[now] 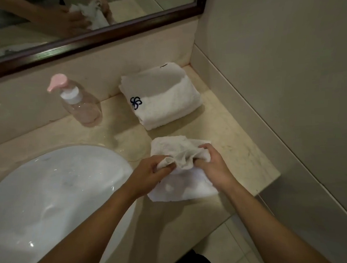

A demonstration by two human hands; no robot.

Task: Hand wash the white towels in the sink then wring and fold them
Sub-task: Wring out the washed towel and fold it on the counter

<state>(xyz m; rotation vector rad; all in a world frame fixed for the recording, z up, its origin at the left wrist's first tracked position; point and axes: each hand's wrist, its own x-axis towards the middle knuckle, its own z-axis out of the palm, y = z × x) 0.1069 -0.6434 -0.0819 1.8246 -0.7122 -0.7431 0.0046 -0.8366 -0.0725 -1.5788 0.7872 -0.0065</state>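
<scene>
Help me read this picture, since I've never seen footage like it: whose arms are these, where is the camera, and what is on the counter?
The camera sits on a person's head, looking down at their own arms. The left hand and right hand both grip a crumpled white towel on the beige counter, right of the white sink. Behind it lies a folded towel with a dark emblem, and a clear pump bottle with a pink top. The mirror above reflects the hands.
</scene>
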